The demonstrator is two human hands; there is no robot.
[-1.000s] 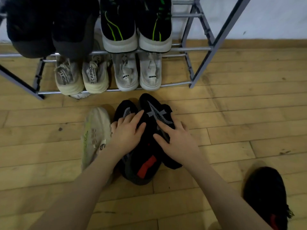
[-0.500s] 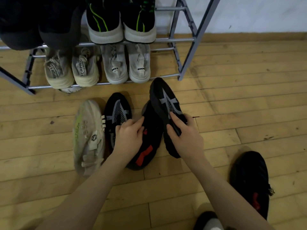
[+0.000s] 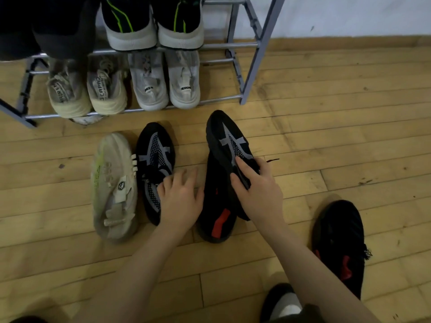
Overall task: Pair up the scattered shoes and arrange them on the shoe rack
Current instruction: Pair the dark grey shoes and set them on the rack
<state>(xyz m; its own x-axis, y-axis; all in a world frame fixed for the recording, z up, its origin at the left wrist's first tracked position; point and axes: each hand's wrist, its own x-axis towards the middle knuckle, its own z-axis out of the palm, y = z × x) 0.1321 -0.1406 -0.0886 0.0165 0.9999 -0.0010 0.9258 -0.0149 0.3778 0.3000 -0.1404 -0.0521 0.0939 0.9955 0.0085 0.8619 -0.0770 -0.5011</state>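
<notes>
Your right hand (image 3: 257, 194) grips a black shoe with a grey star (image 3: 229, 145) by its collar, tilted over a black shoe with a red patch (image 3: 218, 220) on the floor (image 3: 326, 148). Your left hand (image 3: 179, 197) rests, fingers spread, on the matching star shoe (image 3: 155, 159) – just beside a pale shoe (image 3: 114, 187), near the shoe rack (image 3: 254, 54).

One head-worn, wide-angle camera looks forward and steeply down, close over the wooden floor (image 3: 326, 136). The shoe rack (image 3: 253, 45) lies along the frame's top edge, forearms entering from below.
</notes>
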